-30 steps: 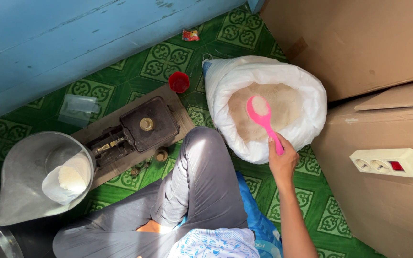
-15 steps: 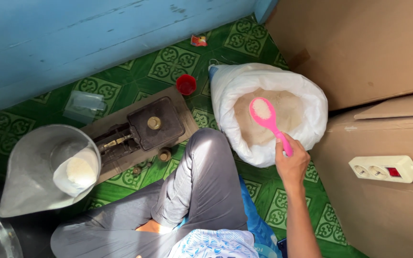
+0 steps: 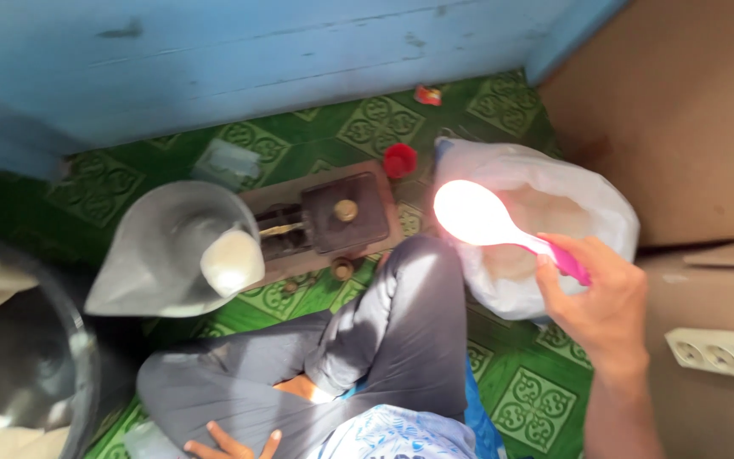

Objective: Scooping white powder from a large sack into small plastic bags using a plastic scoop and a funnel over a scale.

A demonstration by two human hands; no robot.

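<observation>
Our right hand [image 3: 596, 297] grips the pink spoon [image 3: 503, 228] level above the white sack [image 3: 545, 246]; we keep it flat; our left hand [image 3: 231, 444] seems relaxed, half hidden.

Pink spoon [image 3: 493, 228] with sunlit whitish bowl over white sack [image 3: 588, 204] of pale powder; green floor mat [image 3: 537, 399] with ornate medallion pattern; blue wall [image 3: 256, 59]; red cap [image 3: 399, 161]; grey trousers [image 3: 392, 340]; brown cardboard box [image 3: 681, 119].
</observation>
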